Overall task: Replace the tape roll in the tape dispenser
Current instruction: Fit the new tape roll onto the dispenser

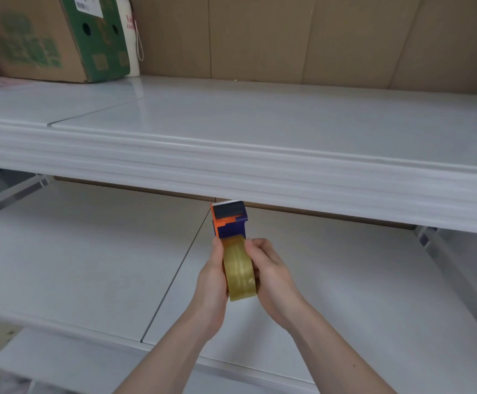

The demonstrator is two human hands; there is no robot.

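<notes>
Counts, located relative to the tape dispenser [229,220]. One tape dispenser, orange and dark blue, with one serrated blade at its far end. One tape roll [239,268], yellowish and translucent, immediately nearer the viewer than the dispenser's head. Two hands: one left hand [212,277] to the left of the roll and one right hand [271,275] to its right. Two white shelves: one upper shelf [260,132] above and beyond the dispenser, one lower shelf [89,251] beneath it. One cardboard box [49,38], printed green, far up and left of the dispenser. One white bag [130,32] just right of that box.
</notes>
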